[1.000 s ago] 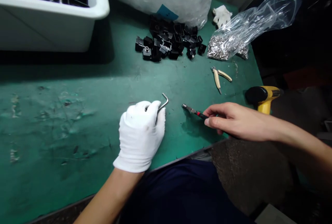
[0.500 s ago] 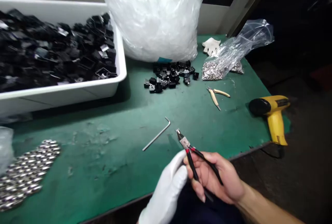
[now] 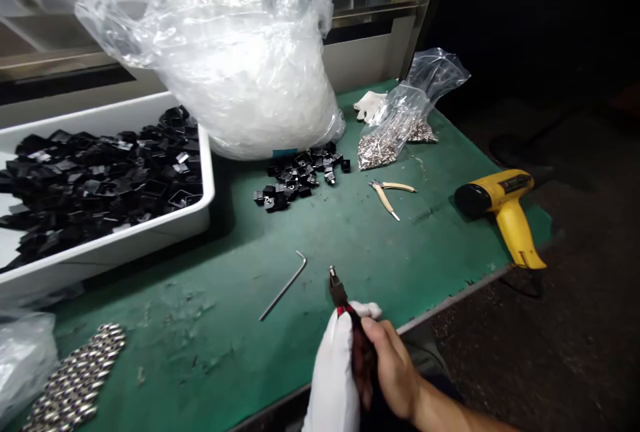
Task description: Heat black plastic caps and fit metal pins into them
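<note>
Both my hands are closed around a pair of cutting pliers point(image 3: 338, 293) with dark handles and red near the joint, above the bench's front edge. My left hand point(image 3: 334, 373), in a white glove, wraps the pliers just below the head. My bare right hand point(image 3: 395, 369) grips the handles from the right, hiding most of them. A small silver metal piece point(image 3: 332, 272) shows at the jaw tips. Left of the jaws, a hex key point(image 3: 283, 293) lies on the green bench top point(image 3: 225, 285).
A white bin point(image 3: 207, 182) of black parts stands left. Behind are a big plastic bag point(image 3: 250, 85), a pile of black pieces point(image 3: 295, 179) and bagged metal bits point(image 3: 377, 151). Cream-handled pliers point(image 3: 385, 199), a yellow heat gun point(image 3: 513, 215) and rows of metal pieces point(image 3: 80, 379) also lie here.
My left hand has moved from beside the pliers to wrap around them. The spread handles are now closer together and turned edge-on. The camera view has shifted.
</note>
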The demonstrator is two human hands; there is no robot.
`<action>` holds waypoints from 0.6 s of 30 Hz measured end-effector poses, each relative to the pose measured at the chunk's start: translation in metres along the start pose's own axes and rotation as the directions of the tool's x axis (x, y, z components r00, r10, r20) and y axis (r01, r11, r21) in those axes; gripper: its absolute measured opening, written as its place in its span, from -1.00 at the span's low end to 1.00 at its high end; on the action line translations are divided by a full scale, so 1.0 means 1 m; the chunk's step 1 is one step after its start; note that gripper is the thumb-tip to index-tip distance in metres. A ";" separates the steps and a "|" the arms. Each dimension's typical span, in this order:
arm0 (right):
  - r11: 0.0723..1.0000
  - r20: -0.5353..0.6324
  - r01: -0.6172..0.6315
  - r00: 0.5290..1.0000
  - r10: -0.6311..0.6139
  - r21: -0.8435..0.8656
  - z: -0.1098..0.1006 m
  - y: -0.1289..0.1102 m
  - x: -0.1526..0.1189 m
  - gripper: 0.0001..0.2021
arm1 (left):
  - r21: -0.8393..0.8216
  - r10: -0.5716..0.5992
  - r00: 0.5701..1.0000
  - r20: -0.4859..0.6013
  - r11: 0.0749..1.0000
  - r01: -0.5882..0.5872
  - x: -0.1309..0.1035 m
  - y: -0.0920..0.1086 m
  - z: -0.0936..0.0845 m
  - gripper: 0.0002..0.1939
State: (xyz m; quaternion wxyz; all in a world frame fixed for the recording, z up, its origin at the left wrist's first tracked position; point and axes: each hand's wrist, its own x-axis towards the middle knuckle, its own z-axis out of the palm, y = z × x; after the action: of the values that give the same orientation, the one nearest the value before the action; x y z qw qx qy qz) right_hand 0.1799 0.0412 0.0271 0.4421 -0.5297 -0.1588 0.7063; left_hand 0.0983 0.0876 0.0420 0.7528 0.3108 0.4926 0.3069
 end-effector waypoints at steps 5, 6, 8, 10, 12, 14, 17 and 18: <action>0.546 0.083 0.237 0.953 -0.292 -0.804 -0.032 -0.051 -0.020 -0.46 | -0.142 -0.046 0.991 -0.127 0.989 0.028 0.002 0.007 0.007 -0.57; 0.420 0.107 0.269 0.923 -0.370 -0.867 -0.046 -0.067 -0.021 -0.51 | -0.195 -0.076 0.986 -0.150 0.980 0.046 0.001 0.011 0.006 -0.56; 0.285 0.011 0.235 0.790 -0.613 -0.929 -0.085 -0.100 -0.019 -0.65 | -0.246 -0.128 0.978 -0.163 0.966 0.085 -0.001 0.020 0.001 -0.56; 0.145 -0.129 0.009 0.412 -0.902 -0.989 -0.133 -0.130 -0.010 -0.65 | -0.152 -0.116 0.980 -0.164 0.984 0.091 -0.006 0.029 -0.006 -0.59; 0.138 -0.218 -0.287 0.271 -0.937 -0.948 -0.177 -0.152 0.003 -0.24 | 0.077 -0.025 0.984 -0.174 0.996 0.039 -0.011 0.035 -0.016 -0.61; 0.193 -0.359 -0.427 0.352 -0.865 -0.884 -0.211 -0.167 0.016 -0.12 | 0.328 0.110 0.980 -0.163 0.943 -0.051 -0.014 0.039 -0.025 -0.61; 0.296 -0.496 -0.479 0.371 -0.785 -0.827 -0.234 -0.181 0.027 -0.15 | 0.559 0.260 0.958 -0.120 0.815 -0.151 -0.014 0.039 -0.037 -0.60; 0.323 -0.517 -0.473 0.365 -0.774 -0.819 -0.237 -0.184 0.027 -0.18 | 0.612 0.295 0.950 -0.105 0.772 -0.172 -0.012 0.039 -0.041 -0.60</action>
State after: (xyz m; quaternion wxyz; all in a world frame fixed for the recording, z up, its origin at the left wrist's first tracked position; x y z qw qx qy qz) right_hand 0.4733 0.1077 0.0459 0.1402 -0.9369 -0.3201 -0.0128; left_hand 0.0505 0.1090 0.0652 0.5206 0.5587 0.5922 0.2571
